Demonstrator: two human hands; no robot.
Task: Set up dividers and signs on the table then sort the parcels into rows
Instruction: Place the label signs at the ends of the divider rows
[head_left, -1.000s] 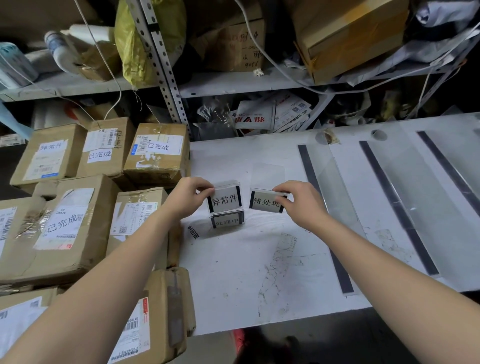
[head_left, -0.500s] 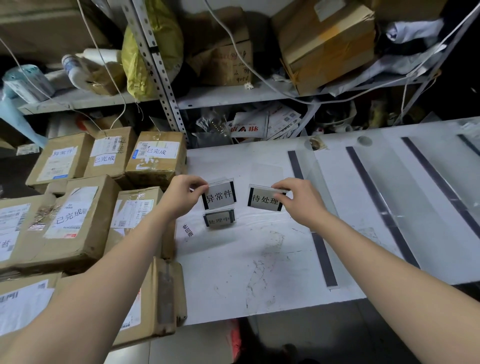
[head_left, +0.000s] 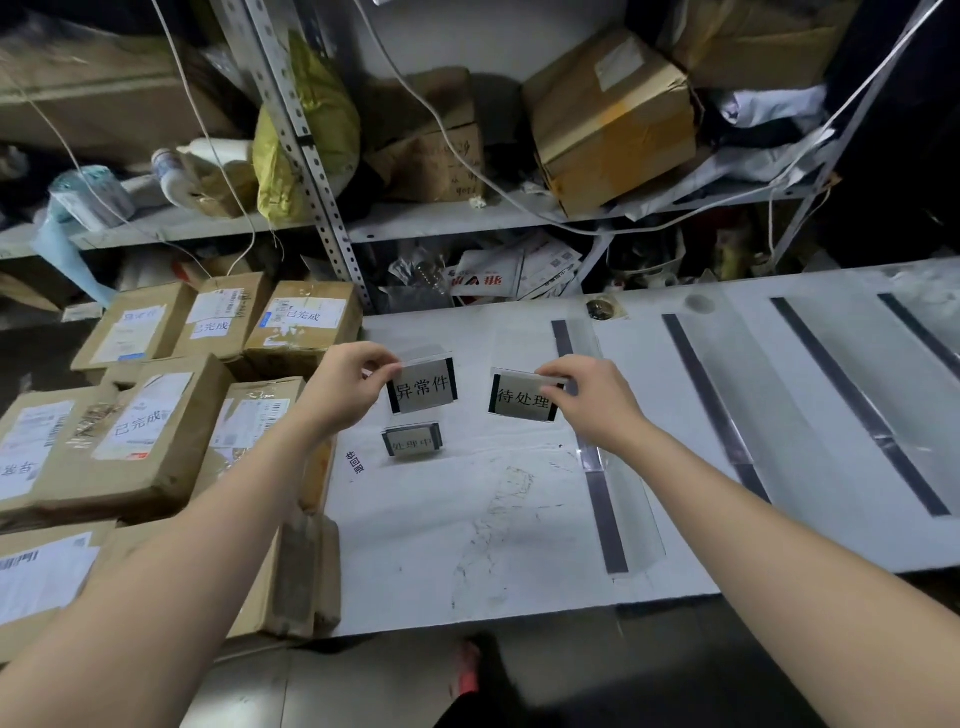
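Observation:
My left hand pinches the top left corner of a clear acrylic sign printed 异常件, held above the white table. My right hand pinches the top right edge of a second sign printed 待处理. A third sign lies flat on the table just below the left one. Clear dividers with dark strips lie across the table to the right. Brown cardboard parcels with white labels are stacked at the left.
A metal shelf rack behind the table holds boxes, a yellow bag, bottles, papers and hanging cables. More parcels overlap the table's left front corner. The table's front edge runs just above a red shoe on the floor.
Both hands have stayed at the same place holding their signs. The two signs are a little farther apart. The camera has tilted up slightly.

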